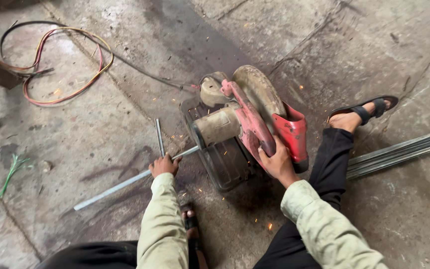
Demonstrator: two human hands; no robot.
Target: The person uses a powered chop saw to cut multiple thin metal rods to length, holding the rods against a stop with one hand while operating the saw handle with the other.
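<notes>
A red, dust-covered chop saw [247, 117] stands on the concrete floor [100, 134] in front of me. My right hand [276, 160] grips its red handle, with the blade guard lowered. A long grey metal rod [120, 185] runs from the floor at lower left into the saw's base. My left hand [163, 165] presses on this rod just left of the saw. Orange sparks scatter over the floor around the saw. A short cut rod piece [160, 137] lies just above my left hand.
A bundle of long metal bars [404, 150] lies at the right, behind my outstretched leg and sandalled foot [362, 113]. Coloured cables [60, 60] loop at upper left, and a black cord runs to the saw. Green wire [3, 182] lies at the left edge.
</notes>
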